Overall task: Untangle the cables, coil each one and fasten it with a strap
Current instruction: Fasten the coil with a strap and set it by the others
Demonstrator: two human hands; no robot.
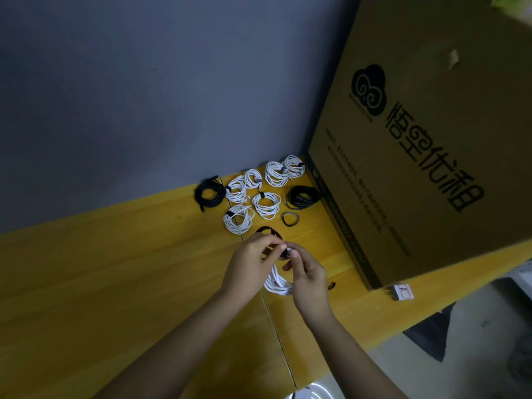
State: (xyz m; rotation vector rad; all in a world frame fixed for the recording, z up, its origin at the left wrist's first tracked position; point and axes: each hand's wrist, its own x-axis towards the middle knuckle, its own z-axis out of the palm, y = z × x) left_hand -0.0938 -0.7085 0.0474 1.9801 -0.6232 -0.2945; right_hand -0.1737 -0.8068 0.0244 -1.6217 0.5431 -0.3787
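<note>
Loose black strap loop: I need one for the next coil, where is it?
In the head view, the loose black strap loop lies on the table, right of the white coils, just below the black coil beside the cardboard box.

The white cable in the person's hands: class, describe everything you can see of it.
The white cable is thin, smooth and plastic-looking, gathered into a coil of several loops. It hangs between the two hands above the yellow wooden table, its lower loops showing below the palms. The left hand and right hand pinch its top, where a black strap is partly visible. Its ends and plugs are hidden by the fingers.
</note>
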